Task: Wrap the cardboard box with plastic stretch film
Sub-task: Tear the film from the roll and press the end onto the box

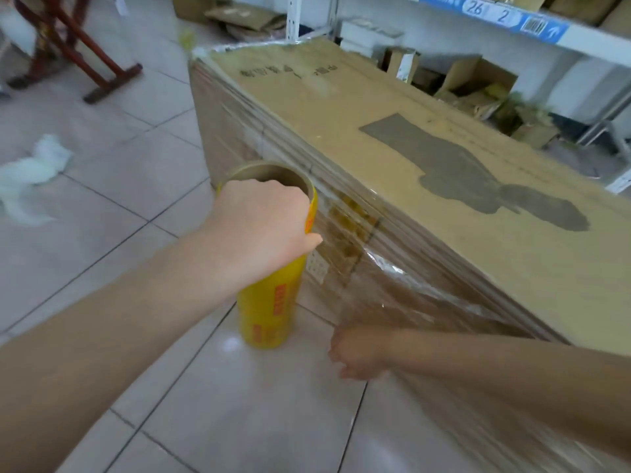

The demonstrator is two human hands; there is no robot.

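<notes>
While left fingers (312, 241) grip roll (269, 312) (upright), right fingers (343, 348) pinch film (379, 298).

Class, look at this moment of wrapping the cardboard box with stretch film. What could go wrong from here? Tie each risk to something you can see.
1. The left hand grips only the top rim of the upright yellow roll, so a hard pull may tip it.
2. The film gathers toward the right hand low on the cardboard box, so it may bunch or tear.
3. White scraps lie on the tiled floor and could trip someone circling the box.
</notes>
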